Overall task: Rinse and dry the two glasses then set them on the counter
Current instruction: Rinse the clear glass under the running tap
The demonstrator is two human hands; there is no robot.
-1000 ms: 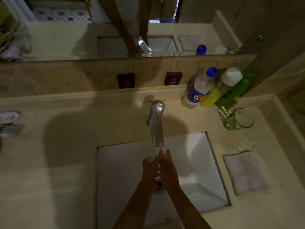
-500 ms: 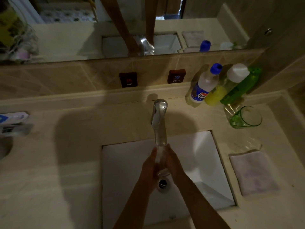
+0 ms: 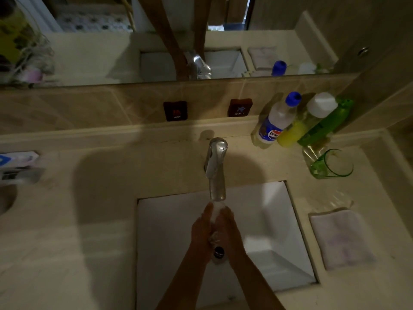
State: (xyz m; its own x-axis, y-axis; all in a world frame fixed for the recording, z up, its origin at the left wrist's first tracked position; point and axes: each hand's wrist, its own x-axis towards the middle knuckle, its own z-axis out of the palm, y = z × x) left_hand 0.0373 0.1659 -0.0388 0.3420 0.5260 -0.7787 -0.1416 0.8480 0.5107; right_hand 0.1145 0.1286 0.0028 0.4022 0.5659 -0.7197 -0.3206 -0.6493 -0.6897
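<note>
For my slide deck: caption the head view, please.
Both hands meet under the running faucet; green glass waits beside the sink.

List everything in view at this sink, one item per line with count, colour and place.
green glass: 1, green tinted, lying on its side on the counter right of the tap
clear glass: 1, colourless and faint, on the counter just behind the cloth
cloth: 1, white, flat on the counter right of the basin
bottles: 3, clear with a blue cap, yellow with a white cap, green, back right corner
tap: 1, chrome, behind the basin, water running
basin: 1, white, set into the beige counter
buttons: 2, dark, marked hot and cold, on the tiled wall
mirror: 1, above the tiles
left hand: under the stream, pressed against the other
right hand: under the stream
</note>
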